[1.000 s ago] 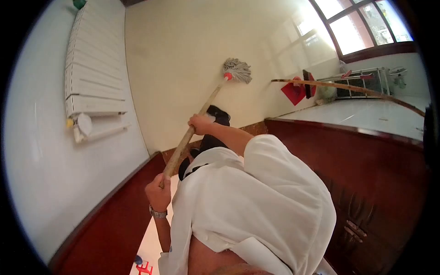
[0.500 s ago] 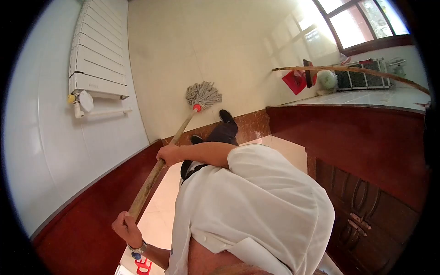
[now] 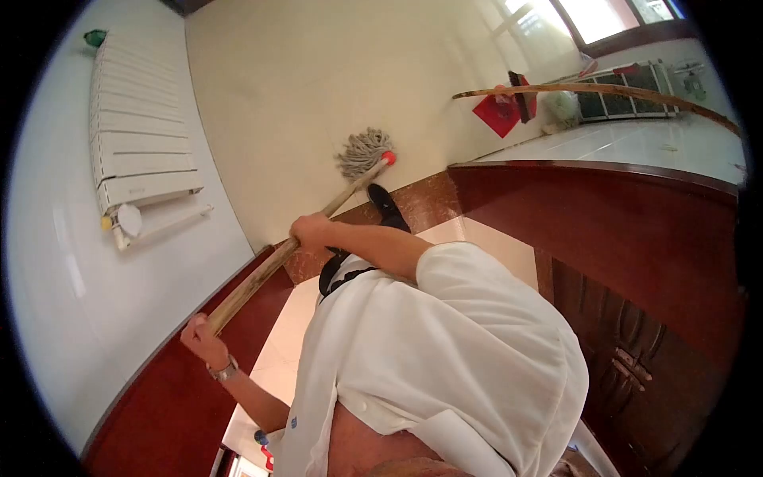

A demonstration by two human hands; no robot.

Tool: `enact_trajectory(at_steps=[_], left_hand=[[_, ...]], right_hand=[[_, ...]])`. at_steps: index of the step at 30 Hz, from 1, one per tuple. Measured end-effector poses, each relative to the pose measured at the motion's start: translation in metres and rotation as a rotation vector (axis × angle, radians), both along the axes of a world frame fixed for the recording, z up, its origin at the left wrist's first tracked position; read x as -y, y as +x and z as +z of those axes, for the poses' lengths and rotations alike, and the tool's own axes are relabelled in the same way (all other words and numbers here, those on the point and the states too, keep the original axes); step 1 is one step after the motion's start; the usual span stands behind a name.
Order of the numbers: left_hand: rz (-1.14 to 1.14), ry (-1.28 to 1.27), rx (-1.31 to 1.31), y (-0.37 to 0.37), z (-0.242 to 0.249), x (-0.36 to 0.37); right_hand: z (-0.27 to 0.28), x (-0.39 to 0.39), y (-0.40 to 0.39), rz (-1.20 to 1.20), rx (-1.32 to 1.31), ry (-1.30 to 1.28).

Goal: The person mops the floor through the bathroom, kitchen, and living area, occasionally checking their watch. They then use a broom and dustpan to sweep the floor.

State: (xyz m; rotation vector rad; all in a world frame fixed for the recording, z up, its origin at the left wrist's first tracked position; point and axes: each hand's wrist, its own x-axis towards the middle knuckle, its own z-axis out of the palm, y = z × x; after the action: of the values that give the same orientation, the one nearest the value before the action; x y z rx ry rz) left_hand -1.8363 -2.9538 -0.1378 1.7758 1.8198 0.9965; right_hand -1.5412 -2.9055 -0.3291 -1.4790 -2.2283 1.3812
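A string mop reaches diagonally across the view, its wooden handle [image 3: 258, 280] ending in a red collar [image 3: 389, 157]. The grey mop head [image 3: 363, 151] lies on the pale tiled floor, strands trailing to the left of the collar. My right hand [image 3: 311, 230] wraps around the handle partway down, its forearm crossing in front of my body. Up at the handle's top end, my left hand [image 3: 204, 340] is closed on it, with a watch [image 3: 224, 369] on the wrist. One black shoe [image 3: 380, 196] shows just below the mop head.
A white radiator [image 3: 147, 151] hangs on the left wall. Dark red door frame panels [image 3: 596, 215] flank me at a brown threshold [image 3: 421, 203]. To the right are a red dustpan [image 3: 497, 117], a dark brush [image 3: 523, 97], a plastic bag [image 3: 561, 107] and a long curved stick [image 3: 604, 90].
The mop's collar has moved right and slightly away from me, with the strands now trailing left. Both hands have shifted further forward with the handle, and the view has turned slightly.
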Motion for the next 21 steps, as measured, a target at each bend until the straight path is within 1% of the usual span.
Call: enact_trajectory(at_steps=[1,2,3,4,5,6,7,8,10,11,13,14,16,17,18,19,20,21], left_hand=[[-0.025,-0.064,0.009,0.003,-0.017,-0.006],[-0.034,0.037,0.036,0.029,-0.033,-0.012],[-0.051,0.062,0.074,0.071,-0.033,-0.016],[-0.113,-0.236,0.093,0.08,-0.032,-0.021],[-0.12,-0.285,0.164,0.1,-0.039,-0.022],[-0.123,-0.331,0.235,0.13,-0.044,-0.025],[-0.179,-0.372,0.25,0.151,-0.046,-0.029],[-0.235,-0.418,0.262,0.167,-0.048,-0.033],[-0.377,-0.491,0.309,0.187,-0.064,-0.043],[-0.372,-0.493,0.306,0.198,-0.069,-0.044],[-0.271,-0.65,0.366,0.218,-0.074,-0.043],[-0.261,-0.65,0.366,0.222,-0.081,-0.047],[-0.445,-0.529,0.225,0.223,-0.093,-0.05],[-0.425,-0.528,0.226,0.225,-0.095,-0.052],[-0.456,-0.536,0.211,0.226,-0.097,-0.053],[-0.484,-0.543,0.198,0.23,-0.096,-0.054],[-0.453,-0.541,0.201,0.233,-0.092,-0.053],[-0.443,-0.672,0.218,0.238,-0.077,-0.053]], right_hand=[[-0.001,-0.001,0.02,0.011,0.079,-0.034],[-0.016,0.0,0.039,0.01,0.122,-0.037],[-0.03,0.001,0.06,0.01,0.169,-0.036],[-0.023,0.003,0.085,-0.036,0.191,-0.056],[-0.014,0.009,0.109,-0.075,0.211,-0.079],[-0.029,0.014,0.128,-0.1,0.207,-0.048],[-0.047,0.018,0.145,-0.126,0.203,-0.018],[-0.053,0.021,0.161,-0.166,0.237,-0.024],[-0.068,0.026,0.19,-0.248,0.253,-0.062],[-0.075,0.03,0.203,-0.293,0.235,-0.093],[-0.073,0.035,0.221,-0.323,0.273,-0.087],[-0.07,0.037,0.229,-0.356,0.318,-0.076],[-0.059,0.042,0.237,-0.367,0.337,-0.048],[-0.056,0.044,0.24,-0.396,0.359,-0.017],[-0.062,0.048,0.241,-0.375,0.355,-0.017],[-0.072,0.052,0.241,-0.411,0.352,0.014],[-0.082,0.054,0.241,-0.441,0.344,0.047],[-0.09,0.057,0.237,-0.405,0.339,0.049]])
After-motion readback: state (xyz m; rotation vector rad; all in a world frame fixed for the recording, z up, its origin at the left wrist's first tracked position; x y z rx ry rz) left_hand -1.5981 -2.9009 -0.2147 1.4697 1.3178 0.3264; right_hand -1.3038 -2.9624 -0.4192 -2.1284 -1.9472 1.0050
